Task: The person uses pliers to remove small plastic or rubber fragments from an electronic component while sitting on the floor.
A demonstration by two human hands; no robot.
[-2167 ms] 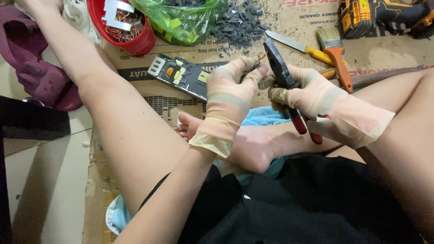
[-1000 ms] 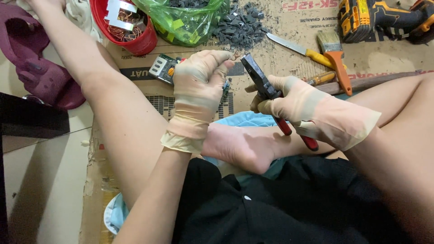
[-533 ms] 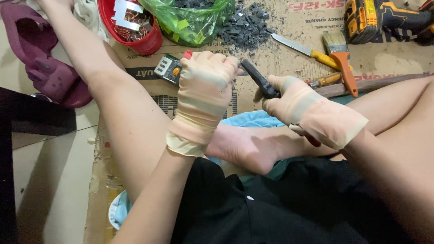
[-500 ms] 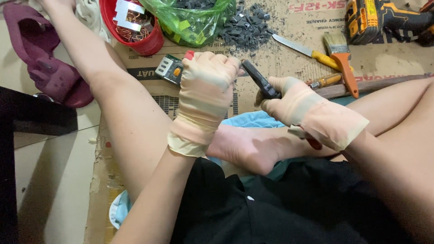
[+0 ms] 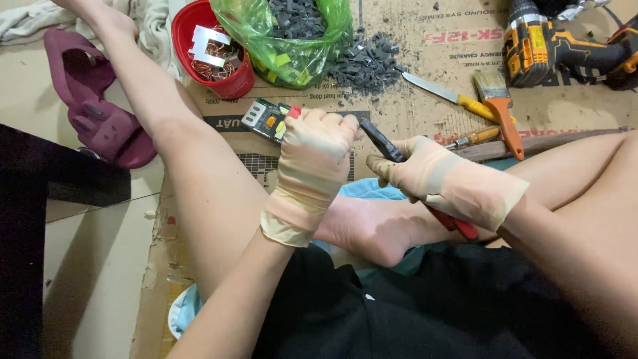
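Note:
I sit on cardboard with my legs crossed. My left hand (image 5: 314, 151), in a beige glove, is closed over a green circuit board (image 5: 264, 118) that lies on the cardboard and has a small red part by my fingers. My right hand (image 5: 435, 178), also gloved, grips red-handled pliers (image 5: 384, 143); their dark jaws point at the board right beside my left fingers. The red handles stick out behind my right wrist.
A red bowl (image 5: 212, 50) of copper wire and a green bag (image 5: 292, 36) of dark chips stand at the back, with loose chips (image 5: 369, 63) beside them. A knife (image 5: 442, 93), paintbrush (image 5: 497, 106), screwdriver (image 5: 473, 137) and yellow drill (image 5: 565, 43) lie to the right. A maroon slipper (image 5: 96, 110) is left.
My left hand has moved down onto the circuit board and closed on it. My right hand has brought the pliers' jaws lower and closer to the board.

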